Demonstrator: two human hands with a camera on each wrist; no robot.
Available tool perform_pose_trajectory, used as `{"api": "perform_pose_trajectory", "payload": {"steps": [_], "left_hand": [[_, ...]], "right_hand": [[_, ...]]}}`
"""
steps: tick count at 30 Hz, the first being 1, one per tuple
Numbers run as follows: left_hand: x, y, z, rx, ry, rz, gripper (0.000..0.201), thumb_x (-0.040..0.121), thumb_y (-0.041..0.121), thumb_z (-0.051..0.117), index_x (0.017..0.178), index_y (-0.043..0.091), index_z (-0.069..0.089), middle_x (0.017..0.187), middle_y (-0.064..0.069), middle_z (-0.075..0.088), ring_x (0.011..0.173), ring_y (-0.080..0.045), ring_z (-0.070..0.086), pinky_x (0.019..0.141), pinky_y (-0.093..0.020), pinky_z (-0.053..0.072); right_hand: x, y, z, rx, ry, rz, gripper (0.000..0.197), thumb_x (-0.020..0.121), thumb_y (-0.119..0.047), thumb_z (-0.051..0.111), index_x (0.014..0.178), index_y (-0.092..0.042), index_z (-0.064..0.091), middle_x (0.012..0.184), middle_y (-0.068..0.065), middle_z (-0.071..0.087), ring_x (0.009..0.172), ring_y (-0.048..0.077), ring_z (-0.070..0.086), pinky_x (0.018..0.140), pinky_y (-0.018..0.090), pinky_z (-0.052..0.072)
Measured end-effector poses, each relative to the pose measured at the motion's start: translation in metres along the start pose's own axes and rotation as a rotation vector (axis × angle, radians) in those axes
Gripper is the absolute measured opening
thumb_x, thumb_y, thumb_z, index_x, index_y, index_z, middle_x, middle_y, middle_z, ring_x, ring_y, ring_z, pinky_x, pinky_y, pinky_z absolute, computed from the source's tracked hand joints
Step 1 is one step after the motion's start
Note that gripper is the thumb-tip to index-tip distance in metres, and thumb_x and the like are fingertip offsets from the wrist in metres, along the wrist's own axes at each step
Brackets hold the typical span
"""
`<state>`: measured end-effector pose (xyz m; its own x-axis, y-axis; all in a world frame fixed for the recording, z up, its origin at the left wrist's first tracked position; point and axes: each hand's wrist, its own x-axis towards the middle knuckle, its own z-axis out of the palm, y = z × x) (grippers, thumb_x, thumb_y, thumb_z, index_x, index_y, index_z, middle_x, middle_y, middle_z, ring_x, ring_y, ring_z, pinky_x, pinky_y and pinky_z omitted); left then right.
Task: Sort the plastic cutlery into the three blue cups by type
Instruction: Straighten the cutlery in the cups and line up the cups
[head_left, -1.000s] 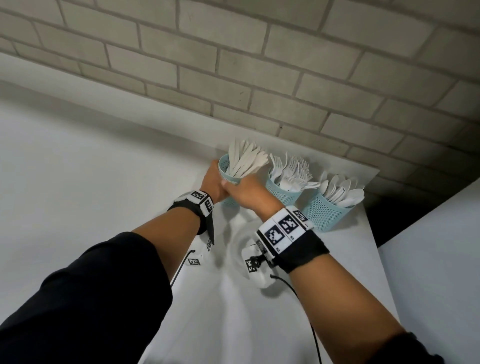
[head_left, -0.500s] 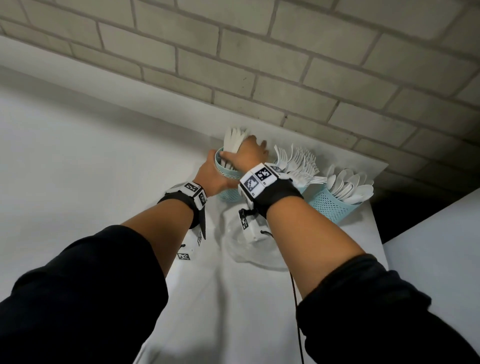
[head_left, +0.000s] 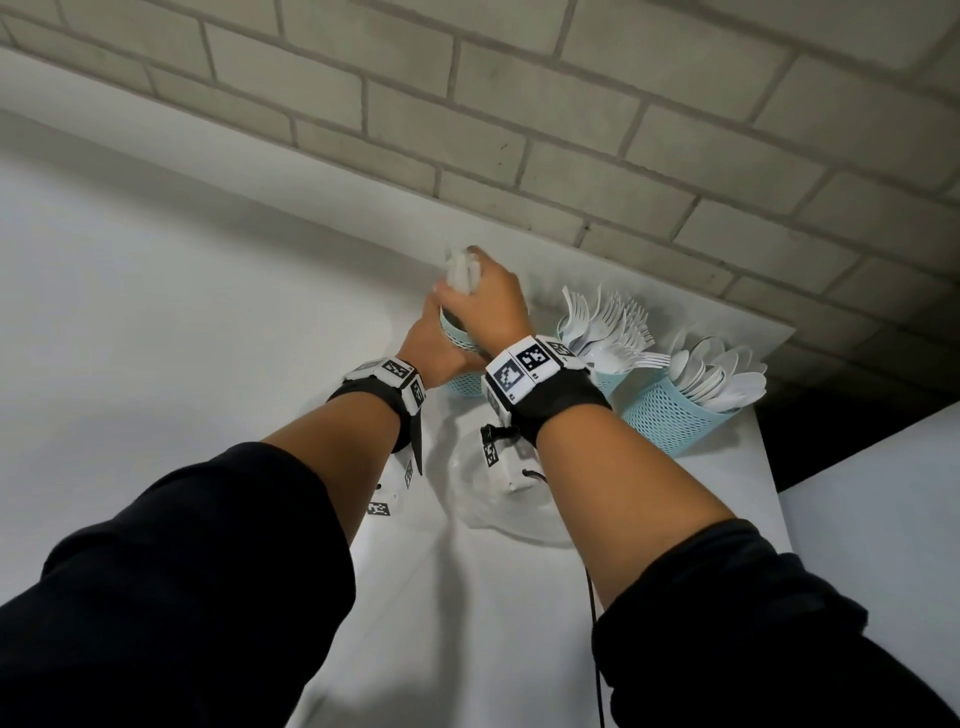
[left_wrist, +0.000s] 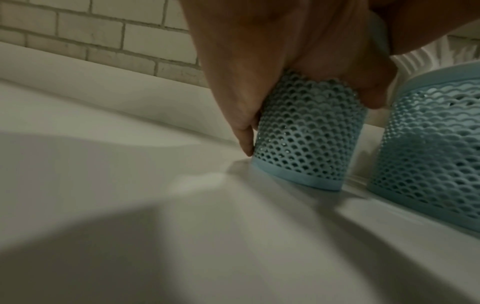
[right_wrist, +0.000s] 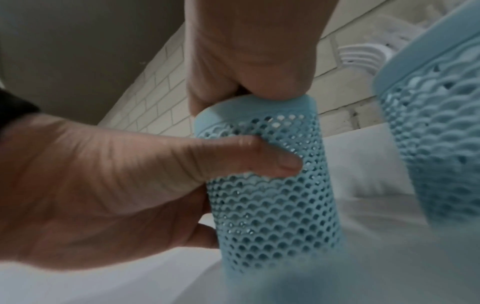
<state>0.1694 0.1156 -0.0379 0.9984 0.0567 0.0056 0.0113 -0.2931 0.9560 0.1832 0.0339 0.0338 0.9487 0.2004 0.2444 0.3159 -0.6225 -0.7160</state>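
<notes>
Three blue mesh cups stand in a row by the brick wall. My left hand (head_left: 434, 348) grips the left cup (head_left: 464, 383) round its side, thumb across the mesh (right_wrist: 246, 158). My right hand (head_left: 488, 306) sits on top of this cup, curled round the bunch of white knives (head_left: 460, 273), whose tips stick out above the fist. In the right wrist view the fist (right_wrist: 249, 61) presses on the cup's rim (right_wrist: 259, 107). The middle cup (head_left: 605, 376) holds forks (head_left: 608, 322). The right cup (head_left: 670, 415) holds spoons (head_left: 717, 374).
A clear plastic plate (head_left: 498, 509) lies on the white table under my right wrist. The brick wall (head_left: 519, 130) rises just behind the cups. The table's right edge (head_left: 769, 467) runs close by the spoon cup, with a dark gap beyond it.
My right hand has gone from the cup's front side up over its top and closed round the knives, bunching the fanned blades together. The left hand has kept its hold on the cup.
</notes>
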Motion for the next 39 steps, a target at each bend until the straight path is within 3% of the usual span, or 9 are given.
{"api": "perform_pose_trajectory", "payload": {"steps": [6, 9, 13, 18, 25, 28, 31, 34, 39], "left_hand": [[-0.002, -0.003, 0.002, 0.022, 0.045, 0.049, 0.092, 0.056, 0.017, 0.088, 0.129, 0.008, 0.032, 0.115, -0.002, 0.054, 0.109, -0.022, 0.057, 0.092, -0.032, 0.046], [-0.001, -0.002, 0.002, 0.015, 0.047, 0.046, 0.094, 0.056, 0.018, 0.089, 0.13, 0.009, 0.032, 0.115, -0.002, 0.055, 0.109, -0.021, 0.057, 0.094, -0.033, 0.046], [-0.001, -0.002, 0.003, 0.006, 0.034, 0.045, 0.098, 0.051, 0.025, 0.088, 0.129, 0.008, 0.031, 0.119, -0.007, 0.056, 0.108, -0.022, 0.057, 0.093, -0.033, 0.047], [-0.003, -0.001, 0.003, -0.012, 0.039, 0.031, 0.098, 0.049, 0.029, 0.086, 0.128, 0.009, 0.032, 0.113, -0.002, 0.055, 0.106, -0.022, 0.059, 0.091, -0.033, 0.048], [-0.004, 0.004, 0.001, 0.003, 0.008, 0.03, 0.121, 0.047, 0.044, 0.086, 0.141, 0.008, 0.019, 0.135, -0.009, 0.049, 0.121, -0.023, 0.052, 0.102, -0.032, 0.041], [-0.004, 0.006, -0.001, 0.039, -0.014, 0.03, 0.127, 0.042, 0.055, 0.075, 0.143, 0.007, 0.014, 0.131, -0.009, 0.053, 0.117, -0.024, 0.054, 0.099, -0.032, 0.043], [-0.007, 0.004, 0.0, 0.004, 0.031, 0.04, 0.116, 0.038, 0.054, 0.074, 0.133, 0.008, 0.028, 0.12, -0.008, 0.056, 0.108, -0.023, 0.058, 0.093, -0.034, 0.047], [-0.006, 0.001, 0.002, 0.019, 0.051, 0.047, 0.098, 0.052, 0.031, 0.089, 0.129, 0.009, 0.032, 0.12, -0.007, 0.056, 0.108, -0.022, 0.058, 0.091, -0.031, 0.046], [-0.003, -0.003, 0.003, 0.06, 0.072, 0.078, 0.09, 0.06, 0.021, 0.087, 0.13, 0.008, 0.032, 0.119, -0.003, 0.054, 0.105, -0.017, 0.055, 0.087, -0.024, 0.043]], "right_hand": [[0.005, 0.003, -0.014, 0.445, 0.227, 0.194, 0.018, 0.079, -0.014, 0.068, 0.092, -0.012, 0.055, 0.083, 0.005, 0.063, 0.075, 0.022, 0.064, 0.069, 0.034, 0.055], [0.005, 0.007, -0.011, 0.429, 0.218, 0.185, 0.027, 0.078, -0.013, 0.07, 0.101, -0.007, 0.057, 0.086, 0.003, 0.064, 0.072, 0.014, 0.061, 0.066, 0.023, 0.052], [0.001, 0.008, -0.005, 0.324, 0.158, 0.129, 0.028, 0.072, -0.018, 0.074, 0.093, -0.003, 0.064, 0.087, 0.011, 0.067, 0.082, 0.027, 0.065, 0.076, 0.044, 0.055], [0.002, 0.008, -0.002, 0.14, 0.256, 0.018, 0.04, 0.068, -0.026, 0.08, 0.098, -0.006, 0.064, 0.094, 0.008, 0.059, 0.106, 0.032, 0.052, 0.084, 0.035, 0.048], [0.005, 0.001, -0.007, 0.166, 0.087, 0.187, 0.116, 0.062, -0.04, 0.084, 0.148, -0.01, 0.012, 0.149, 0.014, 0.027, 0.141, 0.027, 0.021, 0.114, 0.042, 0.027], [0.007, -0.005, -0.006, -0.089, -0.05, 0.141, 0.059, 0.073, -0.04, 0.074, 0.119, -0.009, 0.051, 0.123, 0.01, 0.058, 0.119, 0.027, 0.05, 0.106, 0.041, 0.036], [0.007, -0.004, -0.007, -0.005, 0.014, 0.144, 0.025, 0.083, -0.028, 0.064, 0.096, -0.007, 0.062, 0.098, 0.011, 0.068, 0.092, 0.027, 0.062, 0.086, 0.033, 0.047], [0.005, 0.0, -0.011, 0.269, 0.204, 0.173, 0.015, 0.081, -0.02, 0.066, 0.09, -0.011, 0.059, 0.091, 0.013, 0.068, 0.083, 0.027, 0.064, 0.08, 0.038, 0.053], [0.006, 0.002, -0.016, 0.508, 0.235, 0.241, 0.042, 0.077, -0.029, 0.075, 0.112, -0.013, 0.057, 0.109, 0.005, 0.062, 0.095, 0.015, 0.057, 0.091, 0.032, 0.047]]}}
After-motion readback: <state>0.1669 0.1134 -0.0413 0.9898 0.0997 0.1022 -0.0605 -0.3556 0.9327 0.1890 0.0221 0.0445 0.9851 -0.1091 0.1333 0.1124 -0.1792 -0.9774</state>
